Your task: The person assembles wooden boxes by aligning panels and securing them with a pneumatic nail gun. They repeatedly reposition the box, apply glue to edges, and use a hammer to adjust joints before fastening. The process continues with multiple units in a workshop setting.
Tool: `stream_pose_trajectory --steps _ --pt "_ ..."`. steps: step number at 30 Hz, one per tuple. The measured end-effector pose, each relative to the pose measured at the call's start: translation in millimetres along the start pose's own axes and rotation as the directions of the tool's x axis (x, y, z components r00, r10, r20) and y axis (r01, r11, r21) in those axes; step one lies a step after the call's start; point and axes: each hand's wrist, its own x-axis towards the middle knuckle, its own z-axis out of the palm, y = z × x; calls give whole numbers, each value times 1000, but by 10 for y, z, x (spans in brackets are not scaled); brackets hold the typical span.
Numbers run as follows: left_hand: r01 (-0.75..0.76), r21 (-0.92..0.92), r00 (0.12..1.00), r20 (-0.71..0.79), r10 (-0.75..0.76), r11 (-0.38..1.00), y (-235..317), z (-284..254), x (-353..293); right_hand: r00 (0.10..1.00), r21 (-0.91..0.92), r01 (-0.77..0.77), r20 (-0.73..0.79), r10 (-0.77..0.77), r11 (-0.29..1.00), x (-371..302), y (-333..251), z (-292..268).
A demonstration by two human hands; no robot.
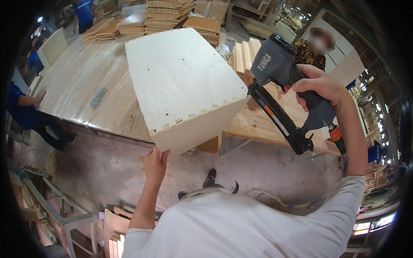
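A pale wooden drawer box [185,73] with finger-jointed edges lies bottom panel up before me, on the near side of the worktable. My left hand [155,162] grips its near left corner, thumb against the front panel and fingers out of sight beneath. In my right hand [320,86] is a dark grey pneumatic nail gun [282,64], fingers wrapped round its handle. Its nose is at the box's right corner; whether it touches cannot be made out. An orange fitting [334,132] joins an air hose to the handle's base. Several small dark holes dot the panel.
Stacked wooden panels [170,15] stand at the table's far side. A plastic-covered worktable [86,77] stretches left, with a person in blue [26,105] beside it. Another person [312,49] stands beyond the nail gun. A metal frame [64,219] is at lower left; hoses [275,200] lie on the floor.
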Motion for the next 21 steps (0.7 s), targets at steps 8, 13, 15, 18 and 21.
stream_pose_trajectory --steps 8,13,15,18,21 --pt "-21 46 1000 -8 22 999 23 -16 28 998 14 5 68 -6 1000 -71 -260 196" --pt "-25 45 999 -33 26 999 150 -7 35 991 0 10 132 -10 1000 -86 -354 268" --pt "-11 48 999 -40 13 999 177 -3 36 987 -21 6 163 -2 1000 -81 -390 289" --pt "-14 33 999 -47 16 999 215 -12 37 988 -94 12 156 3 996 -82 -434 342" --pt "-10 25 999 -42 11 1000 216 -26 32 986 -125 10 165 11 992 -82 -458 374"
